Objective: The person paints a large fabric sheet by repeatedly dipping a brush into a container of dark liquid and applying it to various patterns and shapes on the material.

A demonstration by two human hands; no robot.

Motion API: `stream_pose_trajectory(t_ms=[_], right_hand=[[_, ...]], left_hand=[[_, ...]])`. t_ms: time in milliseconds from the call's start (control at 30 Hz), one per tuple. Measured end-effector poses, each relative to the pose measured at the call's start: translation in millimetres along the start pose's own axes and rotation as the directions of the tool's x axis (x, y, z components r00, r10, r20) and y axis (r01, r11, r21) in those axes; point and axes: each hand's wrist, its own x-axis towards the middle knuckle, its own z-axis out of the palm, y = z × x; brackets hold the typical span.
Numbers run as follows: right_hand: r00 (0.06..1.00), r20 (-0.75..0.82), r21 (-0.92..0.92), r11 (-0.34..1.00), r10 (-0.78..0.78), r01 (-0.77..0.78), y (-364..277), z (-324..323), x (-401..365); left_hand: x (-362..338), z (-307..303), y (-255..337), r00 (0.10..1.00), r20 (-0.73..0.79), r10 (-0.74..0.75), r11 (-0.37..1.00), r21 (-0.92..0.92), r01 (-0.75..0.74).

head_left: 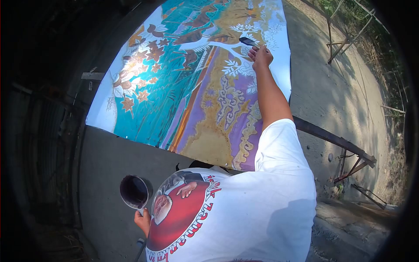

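Note:
Stretched out in front of me is a large painted cloth (pixel 170 96), with teal, purple and ochre areas, brown birds, flowers and pale leaf shapes. My right hand (pixel 261 57) reaches over its far right part, fingers closed round a brush (pixel 248 41). The brush's dark, wide head points left, close over the white branch and leaf pattern. Low on the left, my left hand (pixel 142 222) grips the handle of a round dipper (pixel 135 191) with dark purple liquid inside. This dipper is held beside my body, off the cloth's near edge.
A dark beam (pixel 334 139) sticks out to the right of the cloth toward a metal stand (pixel 351 166). Wooden poles (pixel 345 41) stand at the upper right on sandy ground (pixel 321 83). At the left edge of the cloth is a short wooden bar (pixel 92 76).

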Motion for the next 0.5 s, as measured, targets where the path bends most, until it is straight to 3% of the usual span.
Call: stream_pose_trajectory(t_ms=[100,300,500], right_hand=[[1.0,0.017,-0.056,0.998,-0.006,0.007,20,19,29],[1.0,-0.016,-0.196,0.98,0.014,-0.016,48,40,57],[0.996,-0.017,-0.308,0.948,-0.084,0.075,25,26,62]], left_hand=[[-8,-8,12,0.996,-0.044,-0.083,0.996,-0.018,0.082],[-28,-12,26,0.991,-0.086,-0.105,0.994,0.025,0.108],[-28,-4,33,0.99,-0.061,-0.128,0.991,0.034,0.13]])
